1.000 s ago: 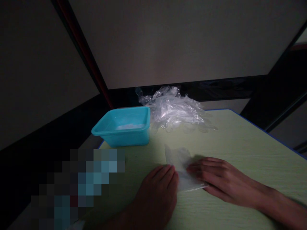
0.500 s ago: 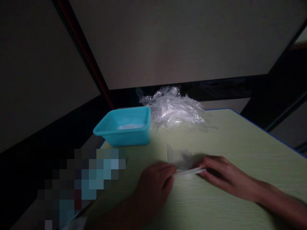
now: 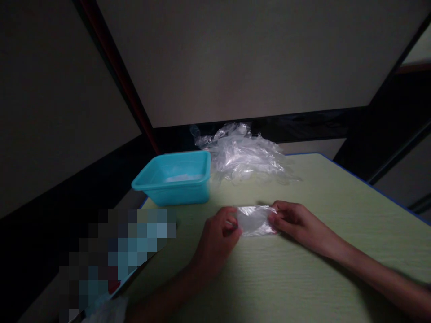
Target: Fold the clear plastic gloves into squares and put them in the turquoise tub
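A small folded piece of clear plastic, flat and roughly rectangular, is stretched between my two hands just over the table. My left hand pinches its left edge, thumb below and fingers above. At the opposite end, the fingers and thumb of my right hand are closed on the right edge. Beyond them lies a heap of crumpled clear plastic, thin and shiny like bags or gloves. To its left stands a turquoise plastic basin with some whitish, flat material inside.
The pale green table has a blue edge, with dark-trimmed wall panels behind it. A blurred-out area covers the lower left. Some crumpled clear plastic shows at the bottom left.
Both hands have moved up and away from me slightly. The plastic between them, seen as a thin strip with a loose flap before, now shows as a flat rectangle.
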`<state>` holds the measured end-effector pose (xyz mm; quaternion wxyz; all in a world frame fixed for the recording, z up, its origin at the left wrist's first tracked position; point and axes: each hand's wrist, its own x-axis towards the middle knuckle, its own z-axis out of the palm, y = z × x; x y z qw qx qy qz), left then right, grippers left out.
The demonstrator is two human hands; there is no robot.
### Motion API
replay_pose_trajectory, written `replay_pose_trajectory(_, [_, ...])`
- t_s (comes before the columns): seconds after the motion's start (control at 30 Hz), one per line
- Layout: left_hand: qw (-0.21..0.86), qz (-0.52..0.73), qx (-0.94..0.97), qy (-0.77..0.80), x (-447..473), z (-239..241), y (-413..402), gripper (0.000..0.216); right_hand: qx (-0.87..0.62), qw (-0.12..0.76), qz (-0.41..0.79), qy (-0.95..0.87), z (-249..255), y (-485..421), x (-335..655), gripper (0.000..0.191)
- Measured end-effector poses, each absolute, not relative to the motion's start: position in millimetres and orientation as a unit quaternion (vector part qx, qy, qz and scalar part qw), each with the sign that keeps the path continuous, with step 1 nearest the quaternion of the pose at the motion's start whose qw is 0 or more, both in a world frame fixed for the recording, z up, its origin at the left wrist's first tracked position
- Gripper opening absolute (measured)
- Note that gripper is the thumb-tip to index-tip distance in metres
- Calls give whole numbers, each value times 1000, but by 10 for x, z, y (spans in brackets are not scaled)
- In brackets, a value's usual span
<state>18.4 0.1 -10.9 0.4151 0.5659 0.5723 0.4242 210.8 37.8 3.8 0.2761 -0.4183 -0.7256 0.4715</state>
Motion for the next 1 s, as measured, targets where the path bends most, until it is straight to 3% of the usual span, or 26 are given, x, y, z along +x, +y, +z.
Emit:
replay_pose_trajectory(0.13, [409, 449, 534, 588, 206, -125, 11, 54, -439, 288, 473, -707, 0, 413, 2083, 16])
replay_pose_trajectory(0.3, [409, 453, 522, 597, 220, -131, 16, 66, -454, 320, 446, -702, -61, 446, 2054, 27])
replay_pose_trajectory(0.7, [396, 436, 528, 612, 244, -96, 14, 72, -483, 306, 332, -750, -49, 444, 2004, 26])
replay_pose_trajectory(0.9, [395, 433, 533, 610, 241, -118, 12, 71, -421, 310, 110, -846, 48, 331, 2024, 19])
replay_pose_trajectory(1.0, [392, 436, 544, 600, 238, -132, 5, 69, -331, 231, 72, -912, 49, 215, 1977, 34])
